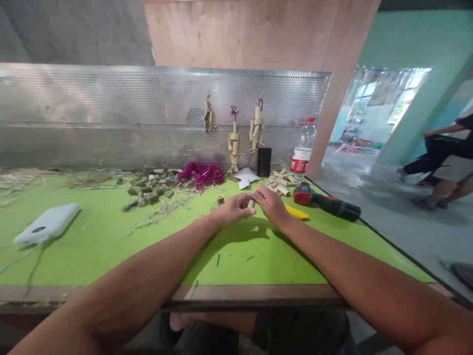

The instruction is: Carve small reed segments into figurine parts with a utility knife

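Over the green tabletop, my left hand is closed round a small pale wooden piece, thumb along its lower end. My right hand meets it from the right, its fingers pinched at the top of the same piece. Whether the right fingers also hold something thinner is too small to tell. Just left of my left hand stands a short cut wooden piece. A yellow object lies partly behind my right wrist.
Behind are cut sticks, purple string, white paper, pale pieces, a bottle and hanging wooden figures. A power tool lies right, a white power bank left. People stand far right.
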{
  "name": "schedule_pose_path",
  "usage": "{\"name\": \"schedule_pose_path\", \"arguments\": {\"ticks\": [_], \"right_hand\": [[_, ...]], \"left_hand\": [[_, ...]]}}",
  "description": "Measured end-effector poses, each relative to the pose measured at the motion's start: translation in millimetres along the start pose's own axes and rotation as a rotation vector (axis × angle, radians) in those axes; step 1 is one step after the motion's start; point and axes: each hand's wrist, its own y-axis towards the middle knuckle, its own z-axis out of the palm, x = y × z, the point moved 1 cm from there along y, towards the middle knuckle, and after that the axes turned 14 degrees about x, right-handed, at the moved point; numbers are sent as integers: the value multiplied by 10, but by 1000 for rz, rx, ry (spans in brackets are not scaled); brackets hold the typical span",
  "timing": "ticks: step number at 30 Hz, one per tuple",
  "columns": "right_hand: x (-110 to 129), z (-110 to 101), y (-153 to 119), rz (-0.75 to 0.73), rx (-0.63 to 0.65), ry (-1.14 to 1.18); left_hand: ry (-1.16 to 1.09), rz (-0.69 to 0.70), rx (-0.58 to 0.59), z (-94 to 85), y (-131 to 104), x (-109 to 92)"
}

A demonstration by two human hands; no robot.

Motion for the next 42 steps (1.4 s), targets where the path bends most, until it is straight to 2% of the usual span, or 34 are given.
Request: {"name": "schedule_pose_path", "arguments": {"ticks": [5,10,14,18,22,25,29,33,37,40,42], "right_hand": [[45,46,-27,-22,53,-24],[7,-2,-6,73,-71,-126],[43,25,-20,0,16,-95],[53,21,-17,116,-106,-131],[60,36,-10,37,-18,-131],[46,30,-12,161,-98,-141],[55,44,-9,56,-16,-67],[54,32,-6,184,-99,-122],[88,59,-14,65,-45,-91],[89,69,-10,148,-108,-129],[93,77,-5,124,-110,-122]], "left_hand": [[-61,39,43,15,-6,-22],[-167,50,73,55,11,-25],[-254,97,75,71,28,-4],[-386,106,93,94,43,16],[-400,104,60,103,47,19],[-433,97,65,102,47,7],[-404,117,99,101,43,1],[-459,104,80,109,45,11],[-442,140,72,121,53,9],[-510,139,49,124,55,7],[-527,148,71,127,53,-2]]}}
